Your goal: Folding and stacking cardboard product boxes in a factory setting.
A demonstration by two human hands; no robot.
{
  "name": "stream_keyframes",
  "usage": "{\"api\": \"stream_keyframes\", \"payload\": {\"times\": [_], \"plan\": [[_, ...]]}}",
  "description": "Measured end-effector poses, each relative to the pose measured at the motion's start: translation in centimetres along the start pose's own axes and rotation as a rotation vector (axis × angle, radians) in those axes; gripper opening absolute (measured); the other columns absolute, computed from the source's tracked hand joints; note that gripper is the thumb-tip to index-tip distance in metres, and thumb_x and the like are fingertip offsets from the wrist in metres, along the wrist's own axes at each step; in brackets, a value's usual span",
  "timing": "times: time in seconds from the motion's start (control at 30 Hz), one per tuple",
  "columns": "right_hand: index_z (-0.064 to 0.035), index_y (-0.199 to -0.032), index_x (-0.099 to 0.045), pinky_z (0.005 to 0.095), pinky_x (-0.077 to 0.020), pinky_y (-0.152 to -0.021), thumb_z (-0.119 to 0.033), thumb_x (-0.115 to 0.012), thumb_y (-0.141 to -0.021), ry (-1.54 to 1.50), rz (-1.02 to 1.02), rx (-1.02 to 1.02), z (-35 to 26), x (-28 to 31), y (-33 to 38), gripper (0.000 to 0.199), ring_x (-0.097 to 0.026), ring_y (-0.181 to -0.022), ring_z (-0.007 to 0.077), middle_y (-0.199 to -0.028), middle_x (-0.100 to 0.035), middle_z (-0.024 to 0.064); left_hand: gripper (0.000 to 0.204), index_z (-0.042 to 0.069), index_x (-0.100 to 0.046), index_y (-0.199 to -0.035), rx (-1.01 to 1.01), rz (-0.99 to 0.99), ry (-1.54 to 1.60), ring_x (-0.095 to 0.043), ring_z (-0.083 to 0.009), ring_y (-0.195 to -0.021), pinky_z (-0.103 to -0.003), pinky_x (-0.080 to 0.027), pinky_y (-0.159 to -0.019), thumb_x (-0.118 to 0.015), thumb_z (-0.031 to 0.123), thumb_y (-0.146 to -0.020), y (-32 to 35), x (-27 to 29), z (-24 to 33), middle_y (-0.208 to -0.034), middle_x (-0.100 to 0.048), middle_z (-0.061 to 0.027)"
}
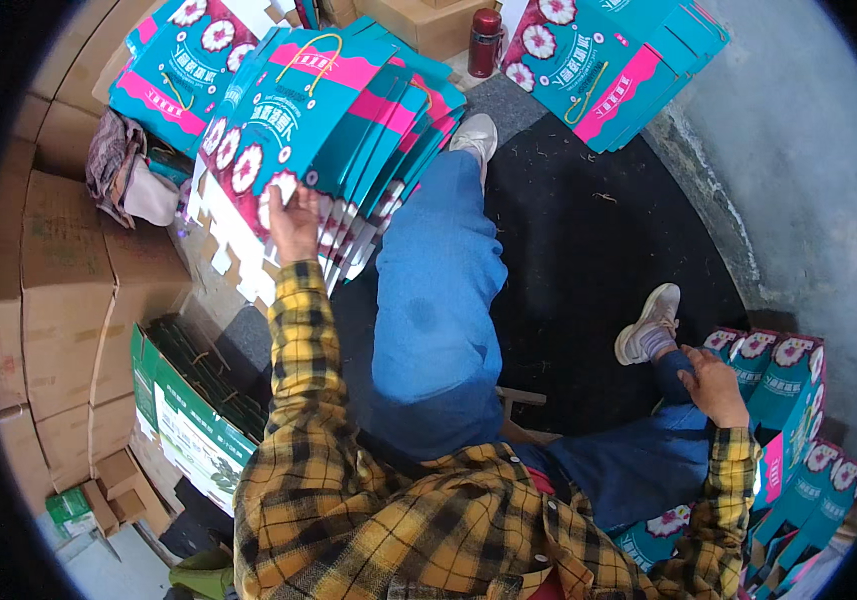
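Observation:
My left hand (295, 222) reaches forward to a fanned stack of flattened teal gift boxes (274, 125). Its fingers lie slightly apart on the printed near end of the top box, which has a yellow cord handle (314, 60) at its far end. I cannot see any finger wrapped beneath the edge. Over on the right, my right hand (717, 388) rests by my bent knee with its fingers loosely spread and nothing in them. Beside it stand several set-up teal boxes (784, 385) with flower pictures and pink bands.
More flattened teal boxes lie at the far left (174, 85) and far right (619, 70). A red flask (485, 44) stands between the far stacks. Brown cartons (67, 235) pile up at left, near a green-and-white box (194, 410). A concrete wall (809, 150) bounds the right.

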State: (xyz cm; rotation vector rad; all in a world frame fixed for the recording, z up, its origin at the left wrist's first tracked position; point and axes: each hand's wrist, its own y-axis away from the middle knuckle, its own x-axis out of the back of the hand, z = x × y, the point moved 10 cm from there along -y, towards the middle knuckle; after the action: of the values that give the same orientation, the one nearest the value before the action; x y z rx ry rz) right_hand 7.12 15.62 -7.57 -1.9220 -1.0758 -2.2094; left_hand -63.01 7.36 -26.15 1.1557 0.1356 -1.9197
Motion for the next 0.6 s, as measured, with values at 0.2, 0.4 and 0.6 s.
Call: {"api": "stream_keyframes", "payload": {"times": [0.2,0.4,0.6], "plan": [[-0.0055,-0.126,-0.054,0.0434,-0.0509,-0.084,-0.02,-0.064,-0.086,-0.01,0.033,0.014,-0.9,1.2,-0.4,0.043,-0.061,-0.1,0.036,-0.111,-0.062,0.018,0.033,-0.003,-0.058,-0.11,-0.306,-0.061,-0.314,-0.062,-0.0246,-0.095,-0.041,-0.049,-0.091,-0.064,0.026,-0.093,8.2,-10.8,5.4,-0.104,-0.063,-0.0107],[-0.005,-0.126,-0.054,0.0451,-0.0491,-0.088,-0.018,-0.063,-0.086,-0.155,-0.005,-0.043,-0.8,2.3,0.7,0.043,-0.058,-0.103,0.041,-0.116,-0.059,0.022,0.037,-0.004,-0.06,-0.118,-0.354,-0.084,-1.086,-0.058,-0.0127,-0.098,-0.028,-0.045,-0.091,-0.057,0.027,-0.098,24.0,-23.7,2.3,-0.111,-0.063,-0.0079],[-0.0021,-0.132,-0.05,0.0397,-0.0405,-0.102,-0.033,-0.056,-0.094,-0.616,0.499,0.051,1.2,7.8,0.2,0.05,-0.048,-0.126,0.0334,-0.138,-0.046,0.0195,0.033,0.002,-0.051,-0.126,-0.831,-0.943,-1.547,-0.059,-0.031,-0.106,-0.035,-0.047,-0.09,-0.054,0.007,-0.094,35.8,-28.3,-11.4,-0.117,-0.059,-0.0159]]}}
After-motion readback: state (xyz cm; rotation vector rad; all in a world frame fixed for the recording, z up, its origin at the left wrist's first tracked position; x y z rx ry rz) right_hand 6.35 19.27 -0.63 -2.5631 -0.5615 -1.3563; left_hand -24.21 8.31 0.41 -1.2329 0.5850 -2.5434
